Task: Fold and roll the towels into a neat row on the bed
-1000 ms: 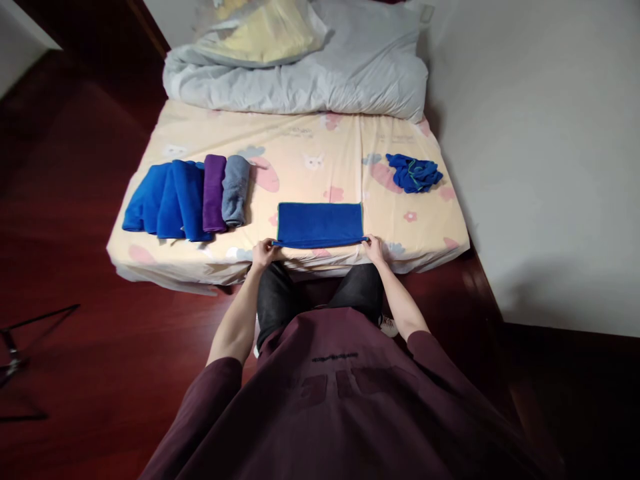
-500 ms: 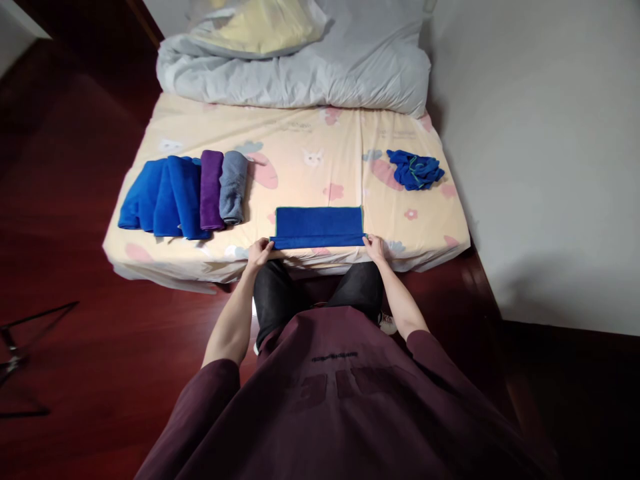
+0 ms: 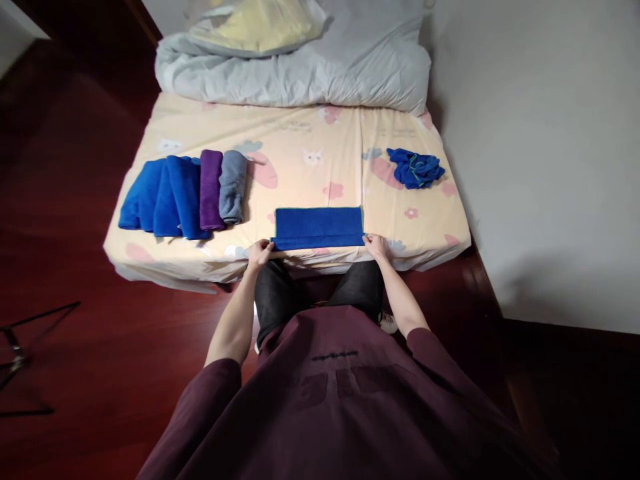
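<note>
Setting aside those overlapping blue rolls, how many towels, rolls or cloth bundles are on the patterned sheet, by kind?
Purple roll: 1
Grey roll: 1
Held blue cloth: 1
Crumpled blue bundle: 1
Total: 4

**Premises Classed as a Home Bedroom**

A bed (image 3: 313, 180) stood beside a plain pale wall (image 3: 540, 133). Its fitted cream sheet (image 3: 225, 123) bore carrots, flowers and cat faces, a domestic pattern. A thick, pale grey quilt (image 3: 300, 87) lay bunched across the far end. The floor (image 3: 125, 353) was dark red with a slight sheen, consistent with living quarters.
</note>
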`<state>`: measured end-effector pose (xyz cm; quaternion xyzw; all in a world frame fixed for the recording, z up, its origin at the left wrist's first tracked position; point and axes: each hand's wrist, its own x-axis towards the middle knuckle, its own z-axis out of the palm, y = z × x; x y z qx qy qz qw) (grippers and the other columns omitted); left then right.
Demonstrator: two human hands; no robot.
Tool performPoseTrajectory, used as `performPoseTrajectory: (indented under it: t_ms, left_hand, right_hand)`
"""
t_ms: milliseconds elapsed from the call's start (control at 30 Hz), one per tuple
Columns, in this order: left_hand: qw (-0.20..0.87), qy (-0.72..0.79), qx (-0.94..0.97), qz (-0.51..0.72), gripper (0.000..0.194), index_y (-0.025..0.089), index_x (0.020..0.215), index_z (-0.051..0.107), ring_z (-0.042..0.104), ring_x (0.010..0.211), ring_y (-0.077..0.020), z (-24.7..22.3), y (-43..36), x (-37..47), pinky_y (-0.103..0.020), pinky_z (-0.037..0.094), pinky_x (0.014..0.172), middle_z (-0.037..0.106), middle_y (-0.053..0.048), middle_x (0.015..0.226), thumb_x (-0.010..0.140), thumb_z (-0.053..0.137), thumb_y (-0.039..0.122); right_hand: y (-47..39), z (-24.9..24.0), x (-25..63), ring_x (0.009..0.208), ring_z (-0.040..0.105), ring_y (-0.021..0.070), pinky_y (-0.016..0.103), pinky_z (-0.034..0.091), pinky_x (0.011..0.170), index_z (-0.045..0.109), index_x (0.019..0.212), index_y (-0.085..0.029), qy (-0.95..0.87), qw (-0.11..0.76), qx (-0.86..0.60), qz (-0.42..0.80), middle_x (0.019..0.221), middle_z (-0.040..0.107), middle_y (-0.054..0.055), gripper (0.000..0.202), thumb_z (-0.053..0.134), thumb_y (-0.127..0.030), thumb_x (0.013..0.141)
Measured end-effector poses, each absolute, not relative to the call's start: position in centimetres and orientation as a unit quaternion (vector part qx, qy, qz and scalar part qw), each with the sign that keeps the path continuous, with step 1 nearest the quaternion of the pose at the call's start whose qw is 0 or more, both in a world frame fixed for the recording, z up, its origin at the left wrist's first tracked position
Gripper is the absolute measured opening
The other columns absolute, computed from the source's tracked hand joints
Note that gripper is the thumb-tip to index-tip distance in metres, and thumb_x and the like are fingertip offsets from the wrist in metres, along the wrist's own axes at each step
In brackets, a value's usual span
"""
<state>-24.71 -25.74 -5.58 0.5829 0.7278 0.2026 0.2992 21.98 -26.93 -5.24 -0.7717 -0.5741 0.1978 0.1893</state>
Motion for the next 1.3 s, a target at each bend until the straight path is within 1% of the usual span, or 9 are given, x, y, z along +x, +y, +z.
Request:
performPoseTrajectory:
  t_ms: [200, 433, 567, 667, 733, 900, 1100, 1200, 1300]
  left_hand:
    - [0.293, 0.724, 0.59, 0.206, 0.031, 0.019, 0.092, 0.071, 0.073, 0.1, -0.0308, -5.7, -25.7, -24.4, -0.037, 0.053, 0.091, 0.08, -0.013, 0.1, 0.088, 0.055, 0.044]
    - [0.286, 0.72, 0.596, 0.214, 0.033, 0.017, 0.098, 0.07, 0.074, 0.098, -0.0292, -6.0, -25.8, -24.4, -0.036, 0.053, 0.091, 0.078, -0.013, 0.1, 0.091, 0.054, 0.046]
    - [0.275, 0.721, 0.599, 0.214, 0.032, 0.019, 0.098, 0.069, 0.073, 0.096, -0.0285, -6.2, -25.5, -24.3, -0.036, 0.053, 0.09, 0.078, -0.012, 0.094, 0.092, 0.054, 0.046]
    - [0.272, 0.726, 0.591, 0.224, 0.034, 0.018, 0.104, 0.068, 0.072, 0.096, -0.028, -6.3, -25.3, -24.2, -0.036, 0.052, 0.09, 0.077, -0.011, 0.095, 0.094, 0.052, 0.046]
    - [0.275, 0.724, 0.584, 0.244, 0.034, 0.018, 0.106, 0.067, 0.071, 0.095, -0.0273, -6.3, -25.3, -24.1, -0.036, 0.052, 0.089, 0.075, -0.01, 0.094, 0.095, 0.051, 0.046]
    - [0.271, 0.692, 0.579, 0.336, 0.033, 0.02, 0.099, 0.065, 0.065, 0.094, -0.0257, -7.0, -25.6, -24.0, -0.038, 0.052, 0.09, 0.07, -0.009, 0.093, 0.096, 0.053, 0.05]
    - [0.31, 0.663, 0.565, 0.382, 0.036, 0.02, 0.109, 0.063, 0.066, 0.097, -0.0249, -8.4, -26.0, -24.1, -0.037, 0.053, 0.089, 0.07, -0.01, 0.101, 0.097, 0.05, 0.051]
    - [0.33, 0.658, 0.573, 0.361, 0.036, 0.02, 0.112, 0.061, 0.066, 0.088, -0.0235, -8.6, -26.4, -24.1, -0.036, 0.053, 0.084, 0.07, -0.007, 0.091, 0.099, 0.047, 0.052]
    - [0.313, 0.669, 0.584, 0.337, 0.037, 0.02, 0.111, 0.062, 0.064, 0.079, -0.0228, -8.7, -26.8, -24.2, -0.036, 0.051, 0.081, 0.066, -0.004, 0.079, 0.101, 0.046, 0.052]
  right_hand:
    - [-26.8, -5.8, 22.2, 0.084, 0.076, 0.0252, 0.029, 0.056, 0.078, 0.076, 0.081, -0.021, -0.576, 0.202, -0.768, 0.192, 0.09, 0.082, 0.01, 0.021, 0.065, -0.035, 0.093]
    - [-27.3, -6.5, 22.3, 0.094, 0.075, 0.0259, 0.033, 0.057, 0.088, 0.076, 0.102, -0.02, -0.589, 0.234, -0.754, 0.171, 0.103, 0.081, 0.012, 0.024, 0.059, -0.036, 0.098]
    - [-27.4, -6.6, 22.2, 0.101, 0.073, 0.0278, 0.036, 0.056, 0.094, 0.073, 0.11, -0.02, -0.593, 0.224, -0.755, 0.171, 0.109, 0.078, 0.013, 0.028, 0.054, -0.039, 0.102]
    - [-27.3, -6.7, 22.2, 0.101, 0.073, 0.0275, 0.036, 0.055, 0.095, 0.07, 0.113, -0.022, -0.586, 0.223, -0.757, 0.184, 0.111, 0.077, 0.012, 0.029, 0.05, -0.04, 0.104]
    - [-27.3, -7.0, 22.1, 0.101, 0.073, 0.0274, 0.036, 0.055, 0.095, 0.069, 0.111, -0.022, -0.578, 0.235, -0.758, 0.19, 0.109, 0.077, 0.011, 0.029, 0.049, -0.041, 0.105]
    - [-27.5, -7.6, 22.3, 0.096, 0.071, 0.027, 0.038, 0.055, 0.094, 0.065, 0.102, -0.023, -0.559, 0.309, -0.738, 0.219, 0.101, 0.075, 0.01, 0.026, 0.051, -0.045, 0.101]
    - [-27.5, -7.7, 22.4, 0.083, 0.065, 0.0229, 0.035, 0.056, 0.085, 0.056, 0.087, -0.024, -0.552, 0.39, -0.682, 0.278, 0.085, 0.067, 0.006, 0.034, 0.05, -0.057, 0.097]
    - [-27.6, -7.6, 22.4, 0.078, 0.061, 0.0215, 0.033, 0.054, 0.079, 0.05, 0.082, -0.025, -0.552, 0.395, -0.672, 0.297, 0.078, 0.06, 0.003, 0.035, 0.05, -0.058, 0.095]
    - [-27.8, -7.4, 22.4, 0.075, 0.06, 0.0211, 0.033, 0.054, 0.078, 0.049, 0.08, -0.026, -0.555, 0.383, -0.678, 0.292, 0.075, 0.059, 0.002, 0.033, 0.05, -0.055, 0.095]
